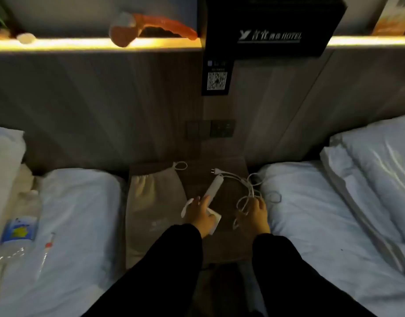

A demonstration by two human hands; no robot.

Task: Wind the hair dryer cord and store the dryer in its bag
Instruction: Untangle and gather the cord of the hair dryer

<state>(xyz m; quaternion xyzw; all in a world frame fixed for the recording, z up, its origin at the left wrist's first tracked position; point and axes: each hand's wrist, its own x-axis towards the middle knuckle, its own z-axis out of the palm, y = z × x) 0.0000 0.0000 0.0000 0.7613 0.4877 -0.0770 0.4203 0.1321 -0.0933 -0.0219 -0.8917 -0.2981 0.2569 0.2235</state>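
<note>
Hair dryer: the white hair dryer [212,189] is lying on the desk [227,237], its head sitting under the left hand [202,216] and its long handle pointing away from the person, leaning a little to the right.
Left hand: it is gripping the dryer's head from above, fingers curling over it.
Cord: the white cord [248,185] is trailing in loose, unwound loops to the right of the dryer. One loop is spilling onto the edge of the bed [322,225] on that side.
Plug: the plug [214,172] is lying just beyond the far tip of the dryer's handle, prongs pointing away.
Right hand: the right hand [256,213] is resting to the right of the dryer, fingers curling over the nearest loops and apparently gathering them, though the dim light is blurring the grip.
Bag: the beige drawstring bag [151,202] is lying flat just left of the dryer, its gathered mouth facing away, roughly parallel to the handle.
Deciding relation: the slack is sitting entirely on the right-hand side of the dryer, so the right hand is looking better placed to wind while the left is steadying. The bag is lying nearer the left hand.
Step in hand: winding is seemingly only beginning.
</note>
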